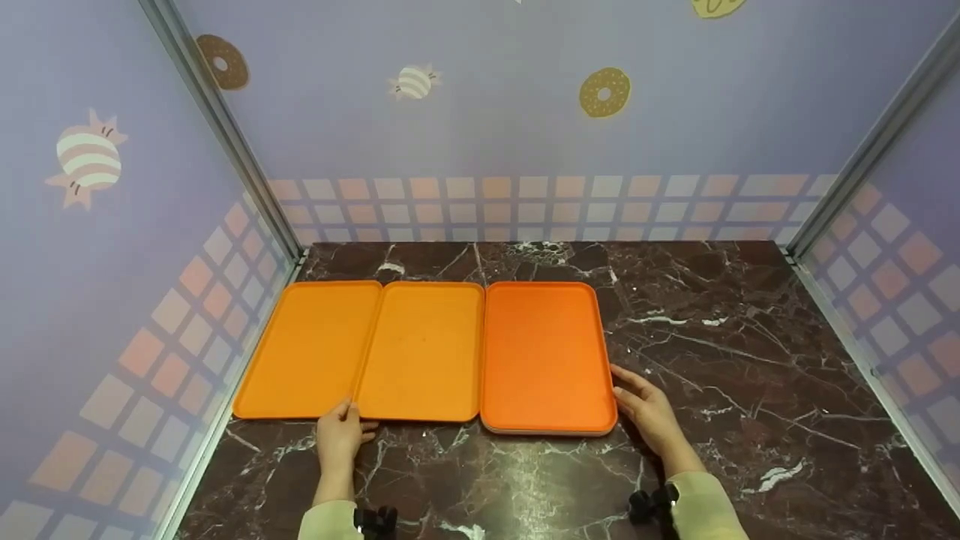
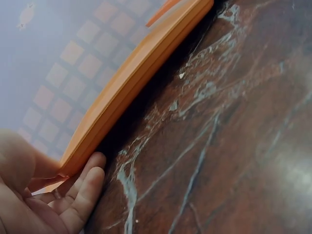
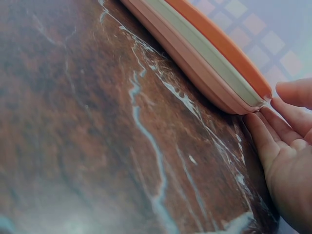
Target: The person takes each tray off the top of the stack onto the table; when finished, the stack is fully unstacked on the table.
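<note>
Two yellow-orange trays lie side by side, a left tray point(image 1: 307, 352) and a middle tray point(image 1: 424, 352). Where their front corners meet, my left hand point(image 1: 341, 439) pinches the rim, its other fingers in front of the edge. In the left wrist view, fingertips point(image 2: 90, 183) sit low against the tray's side. To the right stands a stack topped by a bright orange tray point(image 1: 547, 360). Below it are a whitish tray point(image 3: 209, 56) and a pink tray point(image 3: 195, 78). My right hand point(image 1: 649, 412) touches the stack's right edge near the front corner, fingers fairly straight, thumb apart.
The trays rest on a dark marbled tabletop point(image 1: 735, 360). Purple patterned walls point(image 1: 487, 135) enclose it at the back and both sides, with metal corner posts. The left tray's edge lies close to the left wall.
</note>
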The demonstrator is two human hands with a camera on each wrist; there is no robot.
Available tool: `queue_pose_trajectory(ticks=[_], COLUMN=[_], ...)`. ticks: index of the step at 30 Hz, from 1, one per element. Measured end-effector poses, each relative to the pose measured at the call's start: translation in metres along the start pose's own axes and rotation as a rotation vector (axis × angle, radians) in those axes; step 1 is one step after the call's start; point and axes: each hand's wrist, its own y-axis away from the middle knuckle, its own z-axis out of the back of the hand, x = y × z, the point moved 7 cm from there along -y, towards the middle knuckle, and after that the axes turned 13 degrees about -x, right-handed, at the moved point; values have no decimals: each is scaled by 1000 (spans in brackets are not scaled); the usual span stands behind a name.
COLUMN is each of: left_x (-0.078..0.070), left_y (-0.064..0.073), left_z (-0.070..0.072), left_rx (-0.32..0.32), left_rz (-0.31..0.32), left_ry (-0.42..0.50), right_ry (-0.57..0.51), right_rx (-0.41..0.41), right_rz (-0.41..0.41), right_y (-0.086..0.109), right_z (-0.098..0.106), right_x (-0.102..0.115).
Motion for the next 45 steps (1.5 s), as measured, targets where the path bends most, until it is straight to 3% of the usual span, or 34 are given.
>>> queue_pose_trajectory(ticks=[5,13,20,30,38,45], left_x=[-1,0,-2,-9,-8,-4], left_y=[0,1,2,5,4,2], left_z=[0,0,3,-2,-4,0], left_rx=[12,-33,-79,-110,-117,-110], left_rz=[-25,-61,-100,-203,-217,-174], left_ry=[-53,-170,-198,-205,-244,-209], right_ry=[-1,57,40,28,0,-29], right_rx=[-23,-40,-20,-36,-65,-57], right_rz=[5,24,20,20,19,6], right_y=[-1,-3,-1,0,-1,-1], right_z=[1,2,1,6,6,3], right_x=[1,-2,-3,0,0,1])
